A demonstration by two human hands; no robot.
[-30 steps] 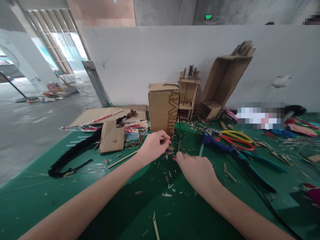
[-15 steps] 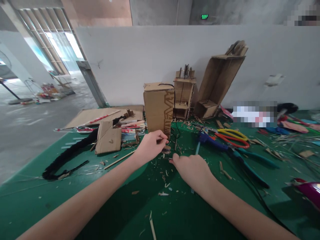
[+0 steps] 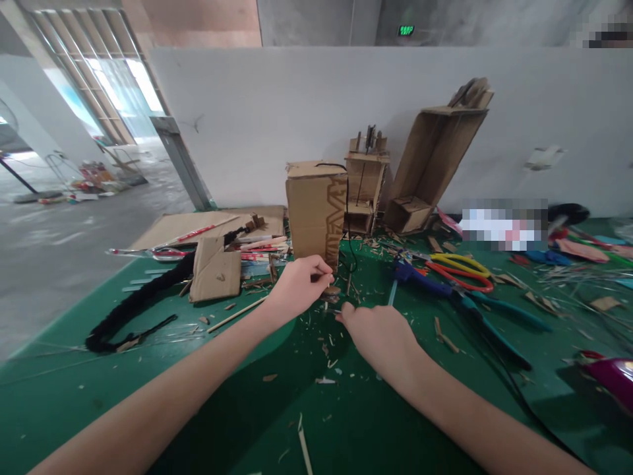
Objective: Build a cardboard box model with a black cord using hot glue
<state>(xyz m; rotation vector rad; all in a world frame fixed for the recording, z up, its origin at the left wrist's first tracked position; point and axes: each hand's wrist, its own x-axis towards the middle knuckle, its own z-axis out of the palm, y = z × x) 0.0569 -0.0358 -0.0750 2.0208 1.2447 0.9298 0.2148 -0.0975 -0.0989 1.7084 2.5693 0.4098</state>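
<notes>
My left hand (image 3: 301, 285) is closed in a pinch in front of a standing cardboard box (image 3: 312, 211). Just under its fingertips is a small brown piece (image 3: 333, 291), partly hidden; whether the pinch holds it I cannot tell. My right hand (image 3: 378, 333) is closed, thumb and forefinger together, around something thin. Only a narrow greyish tip (image 3: 332, 311) sticks out toward the brown piece. To the right of that hand lies a blue glue gun (image 3: 425, 280) with a pale blue glue stick (image 3: 392, 293) near it.
Scraps litter the green tabletop (image 3: 222, 409). At left are a black fuzzy strip (image 3: 133, 313) and a cut cardboard piece (image 3: 215, 270). Scissors with orange and yellow handles (image 3: 462, 270) and teal-handled pliers (image 3: 514, 313) lie right. Cardboard structures (image 3: 435, 158) lean against the white partition (image 3: 257, 112).
Both hands stay almost in place, still closed. The small brown piece and the greyish tip have shifted slightly between the fingertips. The whole view has moved a little.
</notes>
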